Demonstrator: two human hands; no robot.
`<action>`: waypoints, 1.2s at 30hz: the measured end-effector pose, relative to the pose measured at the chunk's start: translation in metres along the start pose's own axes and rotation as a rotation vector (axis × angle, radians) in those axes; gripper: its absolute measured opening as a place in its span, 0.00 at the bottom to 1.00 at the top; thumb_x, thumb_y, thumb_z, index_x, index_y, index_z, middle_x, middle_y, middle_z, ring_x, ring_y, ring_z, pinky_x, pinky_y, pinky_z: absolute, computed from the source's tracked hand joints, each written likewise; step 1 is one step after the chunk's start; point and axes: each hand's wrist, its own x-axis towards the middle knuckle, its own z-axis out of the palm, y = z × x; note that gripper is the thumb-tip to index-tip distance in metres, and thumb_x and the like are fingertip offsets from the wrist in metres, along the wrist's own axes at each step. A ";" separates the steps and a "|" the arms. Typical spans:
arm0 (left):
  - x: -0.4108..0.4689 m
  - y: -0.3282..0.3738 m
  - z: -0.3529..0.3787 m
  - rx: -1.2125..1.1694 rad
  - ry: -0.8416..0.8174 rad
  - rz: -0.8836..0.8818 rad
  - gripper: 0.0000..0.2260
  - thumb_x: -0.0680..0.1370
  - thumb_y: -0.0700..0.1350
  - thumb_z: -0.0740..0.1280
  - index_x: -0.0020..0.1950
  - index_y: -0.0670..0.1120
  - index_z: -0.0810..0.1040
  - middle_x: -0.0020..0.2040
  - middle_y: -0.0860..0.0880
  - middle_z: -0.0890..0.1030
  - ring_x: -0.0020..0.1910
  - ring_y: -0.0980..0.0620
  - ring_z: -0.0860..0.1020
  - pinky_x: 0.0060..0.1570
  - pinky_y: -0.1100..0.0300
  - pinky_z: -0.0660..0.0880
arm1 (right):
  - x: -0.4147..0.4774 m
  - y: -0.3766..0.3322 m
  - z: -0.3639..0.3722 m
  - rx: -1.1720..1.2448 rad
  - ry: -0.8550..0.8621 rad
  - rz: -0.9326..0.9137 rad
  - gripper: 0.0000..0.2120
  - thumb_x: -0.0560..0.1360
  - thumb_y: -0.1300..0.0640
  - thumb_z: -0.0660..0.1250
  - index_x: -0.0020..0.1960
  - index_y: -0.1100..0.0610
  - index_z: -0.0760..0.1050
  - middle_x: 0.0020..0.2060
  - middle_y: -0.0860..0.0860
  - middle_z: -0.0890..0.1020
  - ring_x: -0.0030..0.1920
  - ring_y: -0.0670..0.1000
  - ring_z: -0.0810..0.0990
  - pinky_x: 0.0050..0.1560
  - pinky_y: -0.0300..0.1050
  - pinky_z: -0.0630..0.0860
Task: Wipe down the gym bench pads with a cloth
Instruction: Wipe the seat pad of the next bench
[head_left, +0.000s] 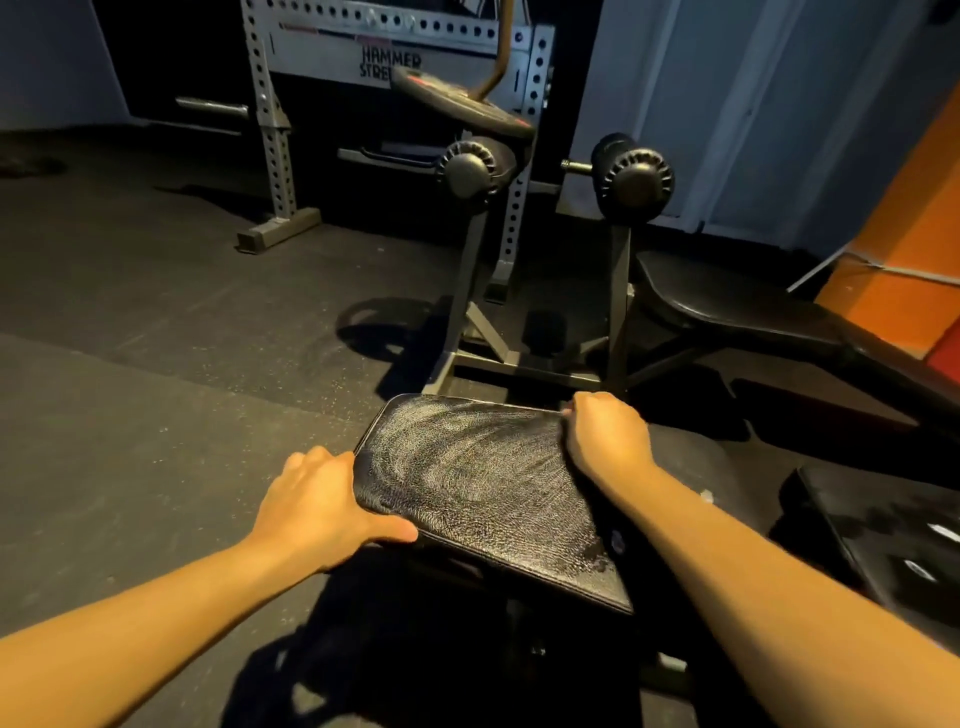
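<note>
Seemingly for steadying, the bench pad (483, 483) is gripped edgewise by the left hand (311, 504); what the curled right hand (608, 436) holds cannot be told

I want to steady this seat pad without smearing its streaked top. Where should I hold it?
Grip the seat pad by its thin side edges, coming in from both sides, as the left hand does at the left edge and the right hand at the far right corner. It is a flat slab with wipe streaks across its top.
</note>
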 end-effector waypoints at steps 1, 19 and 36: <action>-0.001 0.000 -0.001 0.002 0.002 0.002 0.38 0.47 0.84 0.65 0.41 0.55 0.74 0.39 0.54 0.77 0.50 0.48 0.73 0.47 0.49 0.79 | -0.006 -0.027 0.004 0.058 -0.029 -0.030 0.05 0.81 0.55 0.64 0.48 0.54 0.78 0.49 0.53 0.82 0.51 0.57 0.83 0.43 0.46 0.70; 0.003 -0.005 -0.005 0.034 -0.002 0.037 0.38 0.48 0.86 0.63 0.39 0.55 0.73 0.40 0.55 0.73 0.47 0.52 0.73 0.40 0.58 0.70 | -0.010 -0.120 0.023 0.124 -0.028 -0.260 0.07 0.81 0.55 0.64 0.52 0.58 0.79 0.49 0.56 0.82 0.48 0.60 0.83 0.48 0.53 0.80; 0.009 -0.018 -0.022 0.001 -0.077 0.060 0.29 0.61 0.75 0.74 0.55 0.59 0.82 0.45 0.60 0.75 0.52 0.56 0.73 0.45 0.61 0.69 | -0.020 -0.162 0.020 0.210 -0.155 -0.543 0.12 0.83 0.50 0.62 0.53 0.57 0.80 0.49 0.54 0.82 0.48 0.57 0.81 0.49 0.54 0.79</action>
